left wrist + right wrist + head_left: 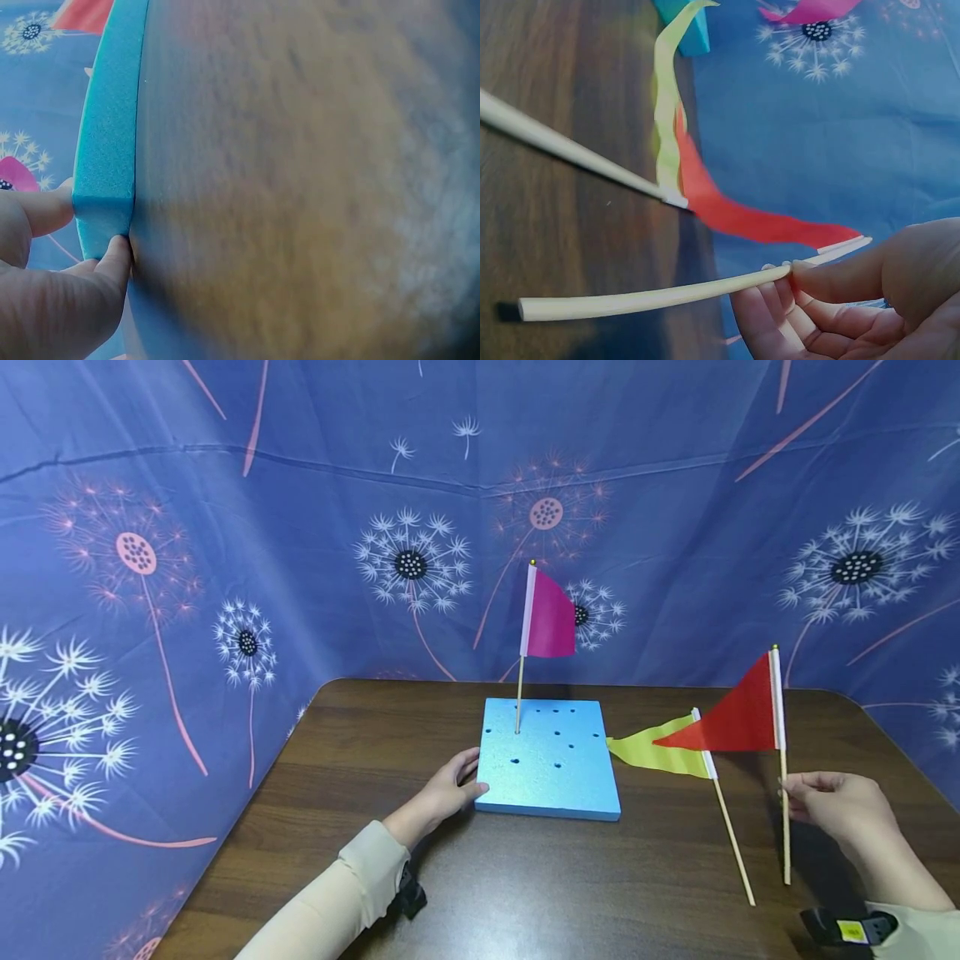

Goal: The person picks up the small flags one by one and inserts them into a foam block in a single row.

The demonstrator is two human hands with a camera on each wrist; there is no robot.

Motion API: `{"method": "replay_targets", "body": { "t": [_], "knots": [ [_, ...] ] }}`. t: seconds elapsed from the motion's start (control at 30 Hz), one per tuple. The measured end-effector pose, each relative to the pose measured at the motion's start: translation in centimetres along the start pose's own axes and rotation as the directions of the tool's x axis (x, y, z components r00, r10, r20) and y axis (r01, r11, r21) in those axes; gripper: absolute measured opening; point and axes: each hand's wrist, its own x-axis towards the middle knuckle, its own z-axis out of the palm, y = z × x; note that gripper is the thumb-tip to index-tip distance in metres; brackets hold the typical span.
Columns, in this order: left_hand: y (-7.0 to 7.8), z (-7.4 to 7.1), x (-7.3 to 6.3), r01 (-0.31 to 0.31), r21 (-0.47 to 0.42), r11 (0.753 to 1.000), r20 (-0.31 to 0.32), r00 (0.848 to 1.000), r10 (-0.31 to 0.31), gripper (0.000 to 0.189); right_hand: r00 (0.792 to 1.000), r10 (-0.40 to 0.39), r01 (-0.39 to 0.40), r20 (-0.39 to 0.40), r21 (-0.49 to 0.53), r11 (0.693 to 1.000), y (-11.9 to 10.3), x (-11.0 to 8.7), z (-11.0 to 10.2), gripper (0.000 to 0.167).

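From where I stand, the person's left hand [450, 783] grips the near-left part of a flat blue board [547, 793], thumb on top and fingers closed against its side. The right hand [843, 806] is well apart from it, pinching the wooden stick of a red flag [738, 714] between thumb and fingers — the stick stands nearly upright, the pointed cloth stretching left. Whether its foot touches the dark worktop [525, 877], I can't tell. A yellow flag [663, 752] lies between the board and that stick, its tip reaching the board's right edge and its upper end overlapped by the red cloth. A pink flag [551, 618] stands in one of the board's holes, almost straight up. Behind it all hangs a blue cloth [315, 410] printed with dandelions.
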Motion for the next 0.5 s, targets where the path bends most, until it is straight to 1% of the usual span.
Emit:
{"method": "replay_targets", "body": {
  "t": [0.2,0.4,0.5],
  "knots": [
    [0.1,-0.1,0.0,-0.003,0.001,1.0,0.006,1.0,0.003,0.062,0.997,-0.053,0.052,-0.047,-0.02,0.998,-1.0,-0.5,0.3,0.047],
    [0.2,-0.2,-0.1,0.009,0.001,1.0,0.013,1.0,-0.009,0.062,0.988,-0.126,0.13,-0.089,0.029,0.991,-2.4,-0.9,1.1,0.046],
    [0.2,-0.2,-0.2,0.009,0.01,1.0,0.013,1.0,-0.009,0.062,0.986,-0.132,0.138,-0.103,0.05,0.989,-2.9,-1.0,1.8,0.044]
  ]
}}
